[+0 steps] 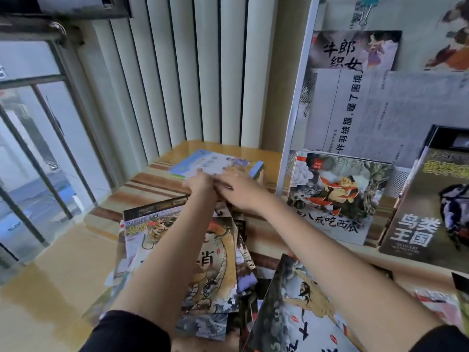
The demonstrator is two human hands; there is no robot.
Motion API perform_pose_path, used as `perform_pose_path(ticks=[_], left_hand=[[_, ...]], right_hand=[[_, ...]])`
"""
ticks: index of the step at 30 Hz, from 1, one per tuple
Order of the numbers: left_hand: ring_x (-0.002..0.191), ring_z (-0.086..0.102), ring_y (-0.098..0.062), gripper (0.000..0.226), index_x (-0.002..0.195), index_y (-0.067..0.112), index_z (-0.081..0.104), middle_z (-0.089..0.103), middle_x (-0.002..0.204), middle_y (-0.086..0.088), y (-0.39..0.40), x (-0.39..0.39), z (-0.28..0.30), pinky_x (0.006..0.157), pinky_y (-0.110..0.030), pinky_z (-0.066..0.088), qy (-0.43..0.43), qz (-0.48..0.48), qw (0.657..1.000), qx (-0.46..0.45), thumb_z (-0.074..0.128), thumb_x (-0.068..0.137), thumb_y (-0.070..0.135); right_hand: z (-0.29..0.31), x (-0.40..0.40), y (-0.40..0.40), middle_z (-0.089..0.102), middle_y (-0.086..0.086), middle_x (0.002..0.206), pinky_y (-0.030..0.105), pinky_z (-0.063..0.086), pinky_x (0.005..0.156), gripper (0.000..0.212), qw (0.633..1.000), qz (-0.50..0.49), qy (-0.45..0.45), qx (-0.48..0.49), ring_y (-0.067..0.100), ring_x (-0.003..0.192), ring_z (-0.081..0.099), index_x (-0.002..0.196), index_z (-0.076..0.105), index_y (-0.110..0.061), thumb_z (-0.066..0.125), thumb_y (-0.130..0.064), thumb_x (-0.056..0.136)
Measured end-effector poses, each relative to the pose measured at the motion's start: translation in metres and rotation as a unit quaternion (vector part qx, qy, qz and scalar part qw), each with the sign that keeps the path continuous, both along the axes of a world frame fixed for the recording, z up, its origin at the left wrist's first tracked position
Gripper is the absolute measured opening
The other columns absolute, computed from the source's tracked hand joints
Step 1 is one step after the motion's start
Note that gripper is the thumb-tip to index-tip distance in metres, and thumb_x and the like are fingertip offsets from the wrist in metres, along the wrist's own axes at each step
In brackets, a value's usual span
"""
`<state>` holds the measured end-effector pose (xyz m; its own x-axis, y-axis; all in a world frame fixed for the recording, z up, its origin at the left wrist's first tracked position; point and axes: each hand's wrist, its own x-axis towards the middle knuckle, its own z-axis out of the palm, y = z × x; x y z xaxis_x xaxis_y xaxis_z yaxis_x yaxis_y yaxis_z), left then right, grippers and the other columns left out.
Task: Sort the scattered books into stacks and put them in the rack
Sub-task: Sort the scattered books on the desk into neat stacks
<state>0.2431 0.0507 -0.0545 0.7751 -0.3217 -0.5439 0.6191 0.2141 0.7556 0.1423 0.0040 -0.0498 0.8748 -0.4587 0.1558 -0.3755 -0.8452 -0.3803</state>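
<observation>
Both hands are reaching to the near edge of the pale blue-edged stack [215, 163]: the left hand [200, 182] is touching its near edge, grip too blurred to tell, and the right hand [239, 190] is lying flat with loose fingers on that edge. Nearer than the stack, scattered books [203, 250] are overlapping under the forearms. Right of the stack, the white rack [294, 128] is standing close, books leaning in it. Left of the stack, bare tabletop [76, 250] is running to the window edge.

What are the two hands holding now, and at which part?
Both the left hand and the right hand are on the near edge of the light blue book; whether they grip it cannot be told.
</observation>
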Motion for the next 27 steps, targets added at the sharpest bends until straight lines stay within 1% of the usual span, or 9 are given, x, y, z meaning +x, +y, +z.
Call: perform_pose_path(ticks=[2,5,10,13,15,18,20,22,27], left_hand=[[0.129,0.047,-0.026,0.041,0.135,0.005,0.044,0.048,0.140,-0.011,-0.007,-0.010,-0.012,0.077,-0.028,0.042,-0.145,-0.053,0.969,0.193,0.048,0.097,0.020],[0.119,0.053,-0.034,0.040,0.133,-0.006,0.041,0.051,0.133,-0.023,-0.005,-0.020,-0.014,0.085,-0.037,0.049,-0.114,-0.013,0.993,0.031,0.040,0.092,-0.003],[0.145,0.015,-0.026,0.082,0.151,0.011,-0.005,0.003,0.159,-0.013,0.001,-0.019,-0.009,0.113,-0.029,0.030,-0.333,-0.042,0.937,0.098,0.027,0.081,-0.018],[0.140,0.014,-0.008,0.091,0.152,0.020,0.001,0.004,0.160,-0.001,0.011,-0.025,0.007,0.064,0.009,0.034,-0.424,-0.067,0.902,0.051,0.023,0.076,-0.025],[0.133,0.031,0.000,0.088,0.151,0.018,0.017,0.019,0.158,-0.003,0.021,-0.028,0.019,0.054,0.008,0.033,-0.453,-0.090,0.886,0.039,0.022,0.075,-0.025],[0.092,0.059,0.002,0.076,0.142,0.020,0.039,0.041,0.146,-0.007,0.046,-0.020,0.024,0.045,-0.003,0.038,-0.504,-0.120,0.847,0.119,0.029,0.077,-0.018],[0.074,0.061,-0.019,0.062,0.134,0.018,0.049,0.055,0.129,-0.016,0.076,-0.013,0.019,0.043,-0.013,0.043,-0.508,-0.139,0.826,0.200,0.035,0.079,-0.009],[0.087,0.062,-0.031,0.052,0.130,0.013,0.050,0.058,0.121,-0.020,0.111,-0.004,0.009,0.070,-0.031,0.056,-0.515,-0.140,0.790,0.302,0.042,0.081,0.002],[0.112,0.050,-0.041,0.040,0.116,-0.005,0.052,0.055,0.118,-0.029,0.187,0.000,-0.016,0.095,-0.047,0.043,-0.488,-0.184,0.708,0.476,0.051,0.088,0.023]], right_hand=[[-0.020,-0.005,-0.008,0.036,-0.002,0.150,0.050,0.028,0.110,0.047,0.998,0.010,0.045,0.039,0.025,0.138,0.029,0.139,0.039,-0.040,0.039,-0.018,0.098],[-0.042,-0.013,-0.011,0.021,-0.006,0.156,0.052,0.031,0.108,0.078,0.995,-0.072,0.066,0.020,0.027,0.144,0.014,0.143,0.027,-0.046,0.033,0.009,0.089],[-0.045,-0.006,-0.004,0.004,-0.004,0.158,0.052,0.007,0.114,0.089,0.988,-0.108,0.112,0.013,0.028,0.145,-0.003,0.145,0.018,-0.046,0.037,0.016,0.084],[-0.033,-0.006,-0.006,0.009,0.000,0.158,0.044,0.026,0.112,0.078,0.983,-0.097,0.120,0.096,0.027,0.143,0.018,0.146,0.027,-0.035,0.032,0.014,0.086],[-0.020,-0.013,-0.003,0.032,0.006,0.152,0.026,0.048,0.076,0.059,0.977,-0.111,0.040,0.178,0.018,0.109,0.055,0.138,0.046,-0.023,0.030,0.009,0.091],[-0.005,-0.034,0.022,0.060,0.013,0.122,0.022,0.037,0.051,0.031,0.977,-0.138,-0.072,0.144,0.009,0.063,0.049,0.118,0.059,-0.011,0.036,-0.008,0.098],[-0.004,-0.050,0.053,0.066,0.009,0.103,0.031,0.051,0.059,0.030,0.981,-0.106,-0.111,0.122,0.014,0.066,0.058,0.112,0.060,-0.011,0.042,-0.030,0.098],[-0.008,-0.063,0.085,0.065,0.006,0.108,0.037,0.054,0.077,0.050,0.991,-0.056,-0.065,0.103,0.022,0.087,0.064,0.119,0.057,-0.016,0.046,-0.055,0.090],[-0.021,-0.077,0.113,0.003,0.002,0.159,0.039,0.015,0.116,0.099,0.979,-0.023,0.057,0.192,0.022,0.145,0.009,0.151,0.006,-0.017,0.058,-0.062,0.080]])
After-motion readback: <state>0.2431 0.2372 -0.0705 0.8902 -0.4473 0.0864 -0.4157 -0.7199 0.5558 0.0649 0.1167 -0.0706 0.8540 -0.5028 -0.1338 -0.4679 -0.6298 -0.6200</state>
